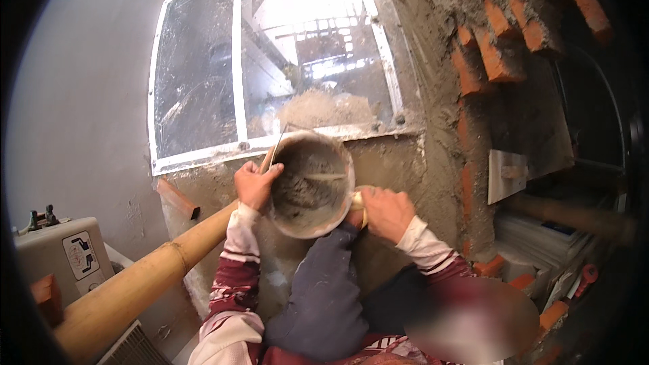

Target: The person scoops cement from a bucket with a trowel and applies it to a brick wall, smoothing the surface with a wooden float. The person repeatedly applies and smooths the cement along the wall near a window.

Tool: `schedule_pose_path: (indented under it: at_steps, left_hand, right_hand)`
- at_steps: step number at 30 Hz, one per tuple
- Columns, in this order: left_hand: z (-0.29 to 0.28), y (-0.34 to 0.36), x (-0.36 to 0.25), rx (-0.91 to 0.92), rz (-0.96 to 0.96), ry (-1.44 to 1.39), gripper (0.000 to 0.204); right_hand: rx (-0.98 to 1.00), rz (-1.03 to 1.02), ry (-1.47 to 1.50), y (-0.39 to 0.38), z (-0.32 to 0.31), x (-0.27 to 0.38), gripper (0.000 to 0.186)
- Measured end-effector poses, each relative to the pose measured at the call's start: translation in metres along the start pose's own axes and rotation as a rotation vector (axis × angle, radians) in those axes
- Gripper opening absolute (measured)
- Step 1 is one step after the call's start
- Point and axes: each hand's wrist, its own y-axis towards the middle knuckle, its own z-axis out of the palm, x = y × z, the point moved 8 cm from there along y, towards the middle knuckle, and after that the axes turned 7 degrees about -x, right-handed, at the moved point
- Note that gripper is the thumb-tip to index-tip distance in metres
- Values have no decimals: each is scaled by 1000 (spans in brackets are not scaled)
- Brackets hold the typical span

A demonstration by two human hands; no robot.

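Observation:
A round bucket with grey, wet-looking mortar inside sits in front of me, its mouth tipped toward me. My left hand is closed on its left rim, thumb over the edge. Beside that thumb, a brown strip and a thin grey metal edge stick up; I cannot tell what they belong to. Low on the bucket's right side, my right hand is closed around a pale yellow piece, mostly hidden by the fingers. My grey-trousered leg is bent just below the bucket.
A bamboo pole slants up from the lower left, ending near my left wrist. Behind the bucket is a dusty white-framed window. Rough brickwork juts out at right, near a plastering float. A beige machine stands left.

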Motion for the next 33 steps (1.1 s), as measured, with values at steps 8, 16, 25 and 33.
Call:
schedule_pose_path:
  at_steps: [8, 16, 25, 33]
  left_hand:
    - [-3, -10, 9, -179, -67, -113, 60]
    - [6, -19, -6, -165, 50, -5, 60]
    - [6, -3, -10, -126, 84, 77, 63]
    - [12, -2, -9, -77, 22, -20, 60]
  right_hand:
    - [-143, -16, 29, 15, -23, -17, 31]
    - [232, 11, 13, 55, 39, -13, 28]
    - [-88, -152, 162, 18, 37, 37, 29]
    - [-56, -116, 23, 23, -12, 33, 27]
